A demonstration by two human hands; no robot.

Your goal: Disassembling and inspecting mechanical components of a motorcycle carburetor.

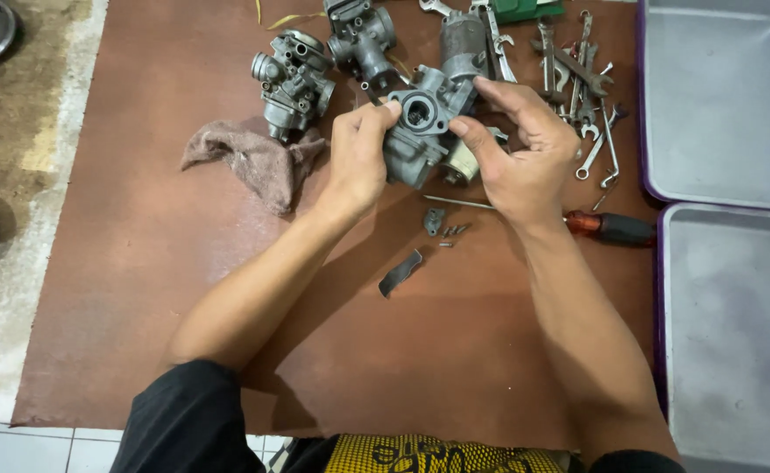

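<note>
Both hands, left hand (356, 158) and right hand (518, 153), clamp the cast-metal carburetor (420, 127) by its body sides; looks heavy, rigid, probably greasy-slick.

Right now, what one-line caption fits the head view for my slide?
Both hands, left and right, hold a grey carburetor above a brown board beside a rag and wrenches.

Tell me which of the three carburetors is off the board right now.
The middle one, the carburetor gripped between left hand and right hand; the other two rest on the board behind.
</note>
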